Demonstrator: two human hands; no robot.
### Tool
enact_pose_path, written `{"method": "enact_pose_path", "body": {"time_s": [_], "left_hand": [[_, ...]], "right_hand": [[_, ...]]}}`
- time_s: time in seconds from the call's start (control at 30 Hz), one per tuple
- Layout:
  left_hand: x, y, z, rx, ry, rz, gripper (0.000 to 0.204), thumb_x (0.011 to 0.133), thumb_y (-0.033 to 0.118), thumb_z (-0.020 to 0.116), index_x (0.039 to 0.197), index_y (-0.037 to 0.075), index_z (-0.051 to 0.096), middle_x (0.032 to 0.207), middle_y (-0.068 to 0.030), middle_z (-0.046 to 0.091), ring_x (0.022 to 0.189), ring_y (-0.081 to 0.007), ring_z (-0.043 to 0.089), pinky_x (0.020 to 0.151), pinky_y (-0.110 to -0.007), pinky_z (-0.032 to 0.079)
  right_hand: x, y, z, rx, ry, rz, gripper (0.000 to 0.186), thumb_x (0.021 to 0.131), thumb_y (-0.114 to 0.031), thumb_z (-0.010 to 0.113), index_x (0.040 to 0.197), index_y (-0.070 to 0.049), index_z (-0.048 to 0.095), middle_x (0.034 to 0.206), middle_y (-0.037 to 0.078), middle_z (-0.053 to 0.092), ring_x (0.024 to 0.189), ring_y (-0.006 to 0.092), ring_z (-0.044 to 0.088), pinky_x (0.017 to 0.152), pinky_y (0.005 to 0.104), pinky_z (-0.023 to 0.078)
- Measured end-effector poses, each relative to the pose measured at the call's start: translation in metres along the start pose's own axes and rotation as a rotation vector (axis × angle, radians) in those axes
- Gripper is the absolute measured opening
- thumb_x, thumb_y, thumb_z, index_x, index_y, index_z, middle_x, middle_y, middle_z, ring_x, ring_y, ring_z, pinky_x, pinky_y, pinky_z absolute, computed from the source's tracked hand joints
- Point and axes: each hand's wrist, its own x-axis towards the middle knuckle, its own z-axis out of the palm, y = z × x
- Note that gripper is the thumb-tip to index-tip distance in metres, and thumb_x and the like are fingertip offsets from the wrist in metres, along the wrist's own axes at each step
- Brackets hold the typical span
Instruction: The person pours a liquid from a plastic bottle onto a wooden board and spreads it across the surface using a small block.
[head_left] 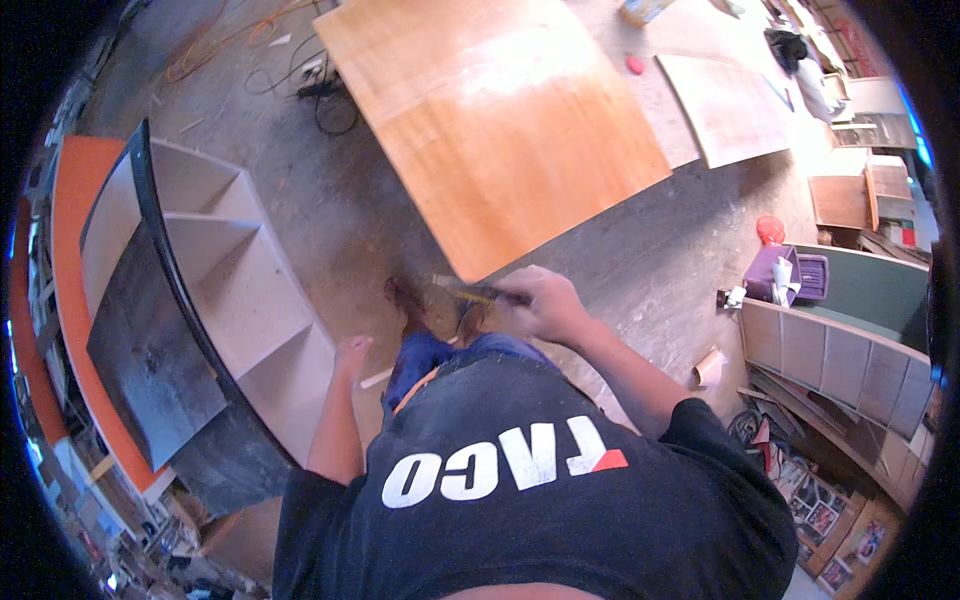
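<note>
My right hand is closed around a slim tool with a dark handle and a yellowish shaft. The tool points left, just below the near corner of a large, glossy orange-brown wooden panel. Blur hides what kind of tool it is. Low at my left side hangs my left hand, its fingers loosely curled with nothing visible in them. It is beside a white open-shelved cabinet with a curved black edge.
A paler board lies beyond the panel at the right. On the right, a purple crate rests by a long wooden-sided unit. Dark cables trail on the floor left of the panel. An orange curved board borders the cabinet.
</note>
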Motion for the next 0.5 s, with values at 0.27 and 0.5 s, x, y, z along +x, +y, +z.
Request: {"method": "enact_pose_path", "body": {"time_s": [0.27, 0.5], "left_hand": [[0.023, 0.159, -0.026, -0.882, -0.032, -0.367, 0.051, 0.102, 0.047, 0.063, 0.122, 0.001, 0.071, 0.110, -0.0116, 0.073, 0.100, -0.0162, 0.069, 0.084, -0.034, 0.053], [0.047, 0.264, -0.046, -1.307, -0.159, -0.343, 0.066, 0.103, 0.063, 0.052, 0.122, 0.002, 0.067, 0.110, -0.0098, 0.071, 0.097, -0.0197, 0.067, 0.089, -0.035, 0.051]], "right_hand": [[-0.020, 0.059, -0.170, 1.127, 0.675, 0.343, 0.029, 0.096, -0.017, 0.070, 0.121, -0.002, 0.067, 0.109, 0.008, 0.074, 0.096, 0.0222, 0.072, 0.075, 0.0424, 0.063], [-0.024, 0.081, -0.228, 0.960, 0.892, 0.394, 0.029, 0.098, -0.017, 0.069, 0.125, -0.006, 0.066, 0.113, 0.009, 0.073, 0.098, 0.0251, 0.072, 0.077, 0.0444, 0.062]]}}
